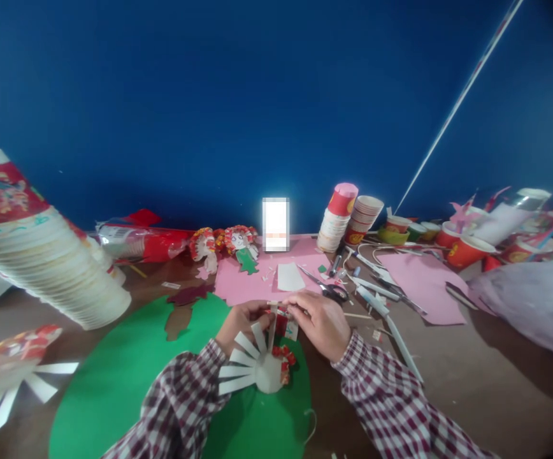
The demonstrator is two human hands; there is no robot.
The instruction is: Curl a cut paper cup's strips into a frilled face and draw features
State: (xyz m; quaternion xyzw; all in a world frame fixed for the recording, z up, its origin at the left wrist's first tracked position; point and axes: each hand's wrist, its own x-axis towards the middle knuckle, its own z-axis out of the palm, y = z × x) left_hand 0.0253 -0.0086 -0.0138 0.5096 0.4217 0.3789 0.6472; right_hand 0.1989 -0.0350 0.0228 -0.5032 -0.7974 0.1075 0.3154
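A paper cup cut into strips hangs over the green sheet, its round base towards me. White strips fan out to its left, and red-patterned curled ones sit at its right. My left hand is closed, pinching one upright strip near its upper end. My right hand is closed too, with thumb and fingertips together at the top of that same strip. Part of the strip is hidden behind the fingers. Just beyond my right hand lie black-handled scissors.
A large green paper sheet covers the table's left part. Stacked paper cups lean at left, with another cut cup below. Paper figures lie on pink paper. Glue guns, cups and a plastic bag are at right.
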